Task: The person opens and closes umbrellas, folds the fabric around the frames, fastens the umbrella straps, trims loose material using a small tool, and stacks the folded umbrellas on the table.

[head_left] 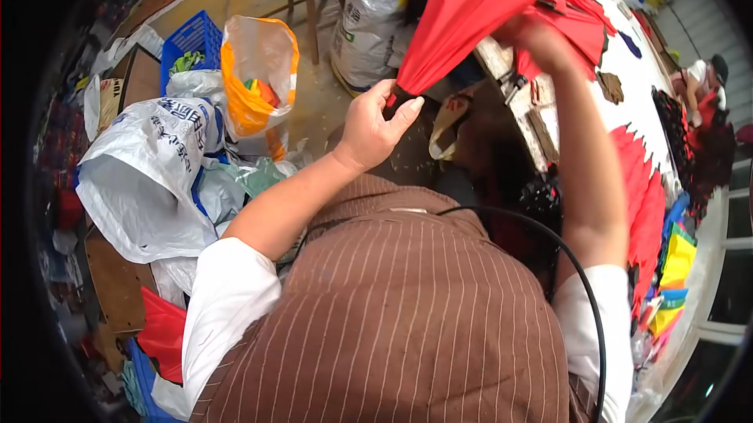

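Note:
A red umbrella, its cloth loosely gathered, slants from the upper right down to my left hand. My left fingers and thumb close round its narrow dark end. My right hand is smeared by motion beneath the wide part of the cloth, with its fingers partly hidden, so its grip cannot be made out. Behind my right hand, more red cloth lies at the table's edge.
White and orange plastic bags and a blue crate stand at the left. A full white sack is ahead. On the right, a worktable bears red pieces; another person sits beyond it.

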`<state>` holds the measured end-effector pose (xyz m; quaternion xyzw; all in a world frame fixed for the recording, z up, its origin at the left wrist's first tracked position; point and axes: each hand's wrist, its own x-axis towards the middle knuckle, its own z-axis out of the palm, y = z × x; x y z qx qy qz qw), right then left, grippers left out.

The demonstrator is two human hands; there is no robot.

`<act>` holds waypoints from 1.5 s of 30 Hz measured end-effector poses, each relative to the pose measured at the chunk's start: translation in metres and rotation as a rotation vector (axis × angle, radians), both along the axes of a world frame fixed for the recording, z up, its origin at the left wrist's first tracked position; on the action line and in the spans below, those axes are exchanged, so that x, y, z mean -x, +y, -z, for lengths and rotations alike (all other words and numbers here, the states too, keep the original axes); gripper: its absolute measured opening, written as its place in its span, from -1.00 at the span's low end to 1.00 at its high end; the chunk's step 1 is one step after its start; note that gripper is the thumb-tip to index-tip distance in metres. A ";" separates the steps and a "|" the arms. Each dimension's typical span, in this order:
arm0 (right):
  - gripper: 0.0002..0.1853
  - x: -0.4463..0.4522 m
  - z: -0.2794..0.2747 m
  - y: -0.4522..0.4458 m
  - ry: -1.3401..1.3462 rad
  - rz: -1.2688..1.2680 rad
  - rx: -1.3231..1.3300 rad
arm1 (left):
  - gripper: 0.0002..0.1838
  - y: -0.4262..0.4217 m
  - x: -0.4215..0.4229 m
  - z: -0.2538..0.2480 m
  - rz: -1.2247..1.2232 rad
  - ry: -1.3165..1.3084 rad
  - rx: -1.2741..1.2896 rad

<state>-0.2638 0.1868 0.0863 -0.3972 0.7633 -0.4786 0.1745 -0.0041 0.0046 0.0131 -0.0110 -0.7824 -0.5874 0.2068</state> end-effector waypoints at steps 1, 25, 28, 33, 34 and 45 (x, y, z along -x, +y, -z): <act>-0.63 -0.032 0.018 -0.027 0.079 -0.047 -0.178 | -0.54 -0.015 -0.006 -0.010 0.011 0.005 -0.061; -0.86 -0.197 -0.025 -0.062 -0.451 0.250 0.614 | -0.45 0.028 0.038 -0.065 0.038 0.686 -0.090; -0.85 -0.184 -0.070 -0.051 -0.474 0.305 0.618 | -0.48 0.030 0.033 -0.085 0.153 0.471 -0.117; -0.88 -0.120 -0.125 -0.013 -0.413 0.266 0.714 | -0.61 0.041 0.037 -0.107 0.159 0.307 -0.043; -0.88 -0.103 -0.137 0.000 -0.398 0.270 0.712 | -0.61 0.043 0.039 -0.107 0.166 0.319 -0.048; -0.85 0.044 -0.271 0.127 -0.213 0.392 0.818 | -0.78 0.024 -0.021 -0.009 0.386 0.092 -0.071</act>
